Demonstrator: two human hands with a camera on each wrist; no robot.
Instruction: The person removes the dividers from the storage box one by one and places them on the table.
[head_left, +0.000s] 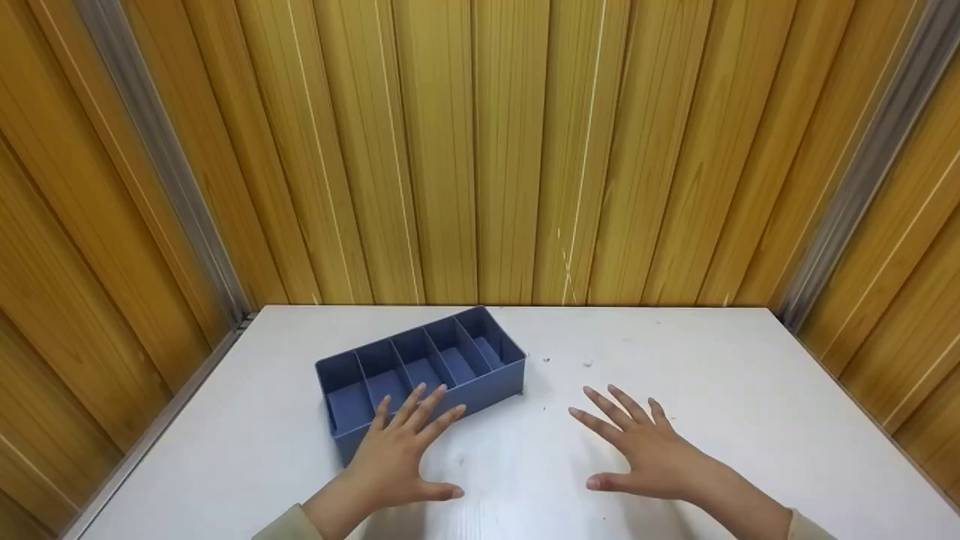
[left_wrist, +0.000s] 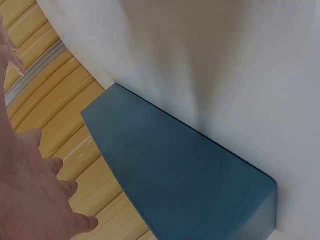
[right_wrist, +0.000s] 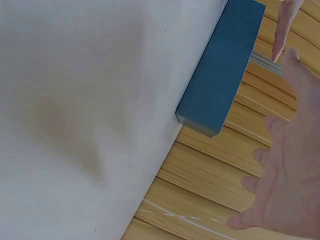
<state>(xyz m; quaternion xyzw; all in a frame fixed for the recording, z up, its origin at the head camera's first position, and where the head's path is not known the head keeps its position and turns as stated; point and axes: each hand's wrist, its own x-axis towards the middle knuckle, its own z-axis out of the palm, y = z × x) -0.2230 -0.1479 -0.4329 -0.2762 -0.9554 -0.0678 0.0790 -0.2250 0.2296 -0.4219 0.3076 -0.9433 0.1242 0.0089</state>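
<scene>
A blue box with several compartments (head_left: 487,390) stands at an angle on the white table, left of centre, and the compartments in sight hold nothing. My left hand (head_left: 401,457) hovers at its near side with fingers spread, overlapping the front wall in the head view. In the left wrist view the long side of the box (left_wrist: 175,160) lies beyond the spread fingers. Off to the right of the box, my right hand (head_left: 652,454) is held over the table, fingers spread and thumb out, holding nothing. The right wrist view shows the box (right_wrist: 220,70) apart from that hand.
The white table (head_left: 750,397) carries a few small dark marks. Yellow wood-patterned panels (head_left: 502,150) rise behind it and at both sides, with grey metal posts (head_left: 862,165) at the corners.
</scene>
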